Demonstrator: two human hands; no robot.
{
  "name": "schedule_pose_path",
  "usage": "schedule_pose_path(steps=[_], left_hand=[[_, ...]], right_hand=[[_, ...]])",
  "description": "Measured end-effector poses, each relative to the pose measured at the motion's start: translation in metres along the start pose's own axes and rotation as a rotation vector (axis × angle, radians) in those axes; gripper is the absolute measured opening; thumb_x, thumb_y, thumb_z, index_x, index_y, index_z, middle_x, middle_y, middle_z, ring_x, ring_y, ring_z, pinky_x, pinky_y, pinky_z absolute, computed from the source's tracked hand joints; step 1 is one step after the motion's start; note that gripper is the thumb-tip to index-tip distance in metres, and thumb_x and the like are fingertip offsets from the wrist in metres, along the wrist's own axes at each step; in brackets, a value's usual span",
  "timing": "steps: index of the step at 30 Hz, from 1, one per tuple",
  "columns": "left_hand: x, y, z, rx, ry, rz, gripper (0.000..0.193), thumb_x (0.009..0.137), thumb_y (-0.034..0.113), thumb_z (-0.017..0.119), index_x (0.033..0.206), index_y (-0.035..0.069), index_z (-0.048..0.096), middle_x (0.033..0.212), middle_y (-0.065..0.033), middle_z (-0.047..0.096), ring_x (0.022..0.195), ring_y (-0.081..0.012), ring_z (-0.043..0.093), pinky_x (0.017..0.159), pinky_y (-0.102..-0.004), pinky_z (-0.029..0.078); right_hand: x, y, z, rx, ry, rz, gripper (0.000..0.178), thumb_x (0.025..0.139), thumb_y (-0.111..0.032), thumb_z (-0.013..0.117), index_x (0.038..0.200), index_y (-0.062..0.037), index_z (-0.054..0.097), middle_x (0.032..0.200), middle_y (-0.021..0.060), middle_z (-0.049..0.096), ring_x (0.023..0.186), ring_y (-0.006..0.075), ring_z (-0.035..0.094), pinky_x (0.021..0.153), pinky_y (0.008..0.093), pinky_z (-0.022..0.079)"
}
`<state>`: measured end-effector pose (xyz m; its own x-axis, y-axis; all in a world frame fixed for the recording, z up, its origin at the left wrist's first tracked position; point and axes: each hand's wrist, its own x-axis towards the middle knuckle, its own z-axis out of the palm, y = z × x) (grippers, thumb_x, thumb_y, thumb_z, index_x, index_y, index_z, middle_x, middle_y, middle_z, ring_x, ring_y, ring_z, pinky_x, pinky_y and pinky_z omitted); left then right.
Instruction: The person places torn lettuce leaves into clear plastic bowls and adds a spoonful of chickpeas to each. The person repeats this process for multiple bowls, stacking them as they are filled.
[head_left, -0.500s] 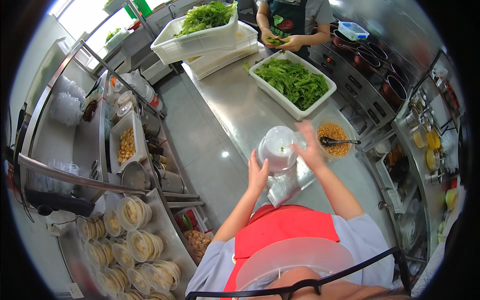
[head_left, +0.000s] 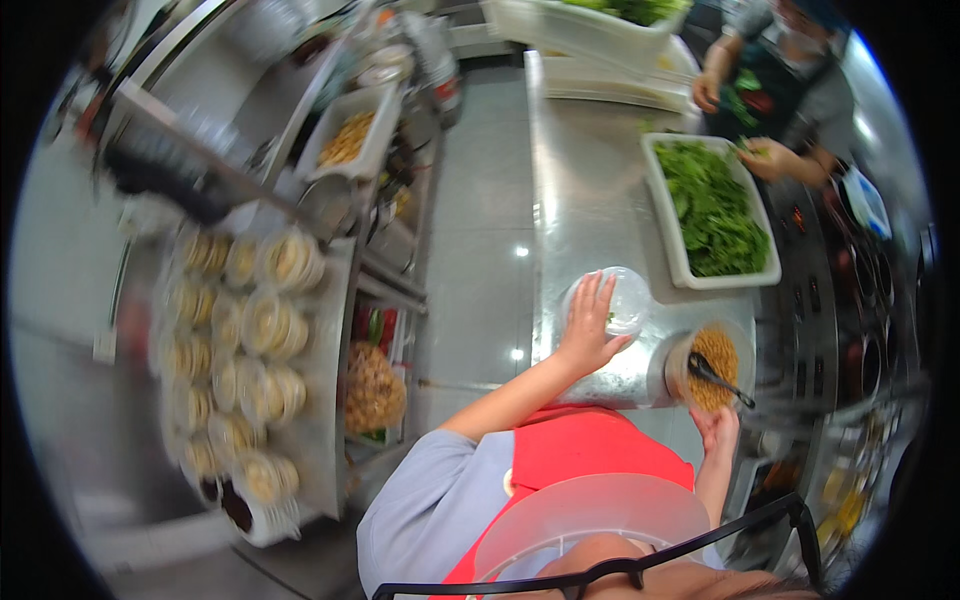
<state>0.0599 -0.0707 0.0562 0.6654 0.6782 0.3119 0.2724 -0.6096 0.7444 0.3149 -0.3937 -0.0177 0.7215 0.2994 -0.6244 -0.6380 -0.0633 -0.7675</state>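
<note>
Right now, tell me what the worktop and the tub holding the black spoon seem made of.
Worktop: smooth metal, probably stainless steel, from its silvery sheen and reflections. Tub: likely smooth, clear plastic, its wall see-through; glass is possible.

The left hand (head_left: pixel 592 335) is touching a clear container (head_left: pixel 629 300); nearer, the right hand (head_left: pixel 718 430) is touching a round tub (head_left: pixel 677 368).

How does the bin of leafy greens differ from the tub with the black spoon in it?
Shape: the bin is rectangular, the tub round.
Look: the bin is white, while the tub is see-through.
Size: the bin looks clearly larger than the tub.
Contents: the bin holds greens; the tub holds small yellow-brown bits and the spoon.
Both are open-topped and hold food.
</note>
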Motion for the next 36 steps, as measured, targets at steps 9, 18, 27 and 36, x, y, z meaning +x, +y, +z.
schedule_pose_path(steps=[9, 18, 27, 36], left_hand=[[-0.055, 0.028, 0.003, 0.098, 0.367, -0.126, 0.097, 0.085, 0.028, 0.082, 0.164, 0.009, 0.029, 0.166, -0.0276, 0.025, 0.154, -0.0511, 0.02, 0.125, -0.0591, 0.023], [-0.314, -0.114, -0.147, -0.095, 1.439, -0.852, 0.052, 0.092, 0.014, 0.071, 0.14, 0.006, 0.054, 0.131, -0.013, 0.06, 0.11, -0.026, 0.062, 0.093, -0.0375, 0.055], [-0.598, -0.153, -0.395, -0.841, 2.498, -0.666, 0.092, 0.1, 0.015, 0.059, 0.168, 0.027, -0.002, 0.163, -0.0244, 0.029, 0.101, -0.043, 0.067, 0.084, -0.0521, 0.064], [-0.653, -0.158, -0.423, -0.713, 2.297, -0.603, 0.085, 0.104, 0.024, 0.055, 0.169, 0.026, 0.001, 0.156, -0.0196, 0.041, 0.088, -0.0393, 0.074, 0.072, -0.0424, 0.062]], right_hand=[[-0.09, -0.176, 0.025, -0.411, -0.39, -0.202, 0.076, 0.082, 0.0, 0.044, 0.157, -0.0078, 0.041, 0.105, 0.0182, 0.074, 0.068, 0.0257, 0.076, 0.046, 0.03, 0.062], [-0.206, -0.168, 0.244, -0.817, -0.942, -0.206, 0.078, 0.086, -0.004, 0.044, 0.162, -0.001, 0.025, 0.086, 0.0283, 0.074, 0.064, 0.0306, 0.076, 0.047, 0.031, 0.06], [-0.331, 0.083, 0.45, -1.08, -1.522, 0.219, 0.061, 0.086, 0.002, 0.05, 0.147, 0.0015, 0.046, 0.105, 0.0192, 0.072, 0.071, 0.0263, 0.076, 0.055, 0.0374, 0.065], [-0.431, 0.313, 0.497, -1.245, -1.686, 0.378, 0.055, 0.091, 0.002, 0.048, 0.146, 0.0018, 0.046, 0.116, 0.021, 0.071, 0.078, 0.0322, 0.077, 0.056, 0.0379, 0.067]])
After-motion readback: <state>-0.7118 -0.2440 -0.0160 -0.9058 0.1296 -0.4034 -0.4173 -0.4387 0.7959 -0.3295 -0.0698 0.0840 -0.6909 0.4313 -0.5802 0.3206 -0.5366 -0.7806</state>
